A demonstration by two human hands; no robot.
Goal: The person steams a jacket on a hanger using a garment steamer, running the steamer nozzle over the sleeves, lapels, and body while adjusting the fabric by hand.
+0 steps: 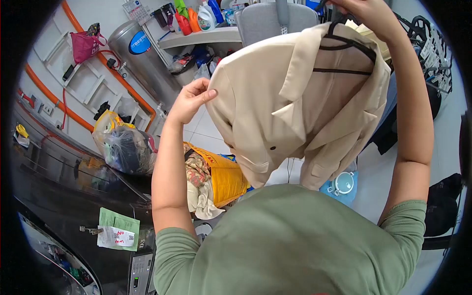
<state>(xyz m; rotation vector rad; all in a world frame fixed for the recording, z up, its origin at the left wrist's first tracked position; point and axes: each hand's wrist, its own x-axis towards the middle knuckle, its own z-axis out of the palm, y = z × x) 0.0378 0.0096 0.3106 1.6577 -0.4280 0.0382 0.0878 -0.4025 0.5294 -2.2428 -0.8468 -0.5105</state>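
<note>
Beige jacket (250,93) suspended on black hanger (342,71).
Left hand (190,102) pinches jacket shoulder at left; right hand (362,15) grasps the hanger's hook, far right.

Bright, even, whitish indoor light; soft shading in the folds of the beige jacket (255,78), sheen on the steel tank (152,73). Wide-lens bowing toward black, vignetted corners. Centre reasonably sharp, margins softer.

Beige jacket (255,98) on black hanger (363,48)
</note>
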